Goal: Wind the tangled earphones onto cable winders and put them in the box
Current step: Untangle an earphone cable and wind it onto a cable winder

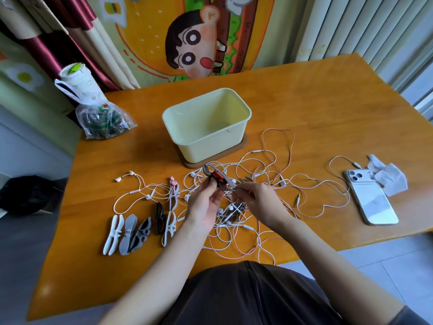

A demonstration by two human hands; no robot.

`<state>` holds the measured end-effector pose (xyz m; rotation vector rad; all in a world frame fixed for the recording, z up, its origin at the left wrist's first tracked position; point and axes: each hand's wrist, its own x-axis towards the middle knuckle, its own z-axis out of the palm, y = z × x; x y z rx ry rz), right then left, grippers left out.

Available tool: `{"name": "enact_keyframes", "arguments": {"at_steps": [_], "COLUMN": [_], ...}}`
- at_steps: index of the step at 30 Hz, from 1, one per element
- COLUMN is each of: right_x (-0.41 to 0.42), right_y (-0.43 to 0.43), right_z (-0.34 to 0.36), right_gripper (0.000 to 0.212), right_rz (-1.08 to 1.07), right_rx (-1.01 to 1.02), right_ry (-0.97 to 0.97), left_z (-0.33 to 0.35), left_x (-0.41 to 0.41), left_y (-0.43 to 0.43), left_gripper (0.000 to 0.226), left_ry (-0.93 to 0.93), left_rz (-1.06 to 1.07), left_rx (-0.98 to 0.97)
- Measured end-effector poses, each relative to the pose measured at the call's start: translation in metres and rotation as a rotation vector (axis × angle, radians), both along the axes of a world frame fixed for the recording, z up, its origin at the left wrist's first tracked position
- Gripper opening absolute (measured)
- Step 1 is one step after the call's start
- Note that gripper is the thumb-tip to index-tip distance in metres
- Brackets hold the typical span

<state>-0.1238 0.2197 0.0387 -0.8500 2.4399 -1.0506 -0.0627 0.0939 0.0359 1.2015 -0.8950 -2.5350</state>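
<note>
A tangle of white and pink earphones (264, 174) sprawls over the middle of the orange table (328, 109). My left hand (206, 205) grips a grey cable winder (223, 181) wound with red cable, holding it above the tangle. My right hand (260, 200) pinches the winder's right end. The pale yellow box (243, 123) stands open just beyond, on a brown lid, with nothing inside that I can see. Several spare winders (131, 231), white, grey and black, lie in a row to the left.
A white phone (372, 202) lies face down at the right with a cable plugged in, beside a crumpled tissue (389, 175). At the back left sit a plastic bag (103, 123) and a paper cup (77, 78). A black bag (25, 195) lies off the table's left edge.
</note>
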Motion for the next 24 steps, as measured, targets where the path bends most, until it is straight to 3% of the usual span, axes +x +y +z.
{"name": "enact_keyframes", "arguments": {"at_steps": [6, 8, 10, 12, 18, 24], "right_x": [0.0, 0.004, 0.008, 0.008, -0.006, -0.02], "right_y": [0.004, 0.005, 0.004, 0.004, 0.003, 0.001], "right_z": [-0.001, 0.0, 0.003, 0.007, 0.013, 0.015], "right_gripper": [0.023, 0.023, 0.023, 0.023, 0.022, 0.021], "right_rz": [0.081, 0.104, 0.122, 0.108, 0.022, -0.079], "right_rx": [0.075, 0.072, 0.069, 0.06, 0.051, 0.005], "right_ry": [0.006, 0.003, 0.018, 0.031, 0.076, 0.117], "left_z": [-0.003, -0.008, -0.015, -0.019, -0.019, -0.016], "left_x": [-0.002, 0.0, 0.002, 0.004, 0.005, 0.011], "left_y": [0.001, -0.001, -0.006, -0.01, -0.02, -0.025], "left_gripper": [0.012, 0.013, 0.015, 0.022, 0.035, 0.039], "left_ry": [-0.023, -0.105, -0.145, -0.131, -0.159, 0.012], "left_rz": [-0.015, -0.083, -0.188, -0.326, -0.61, -0.743], "left_rx": [-0.28, -0.564, -0.983, -1.228, -1.341, -1.195]}}
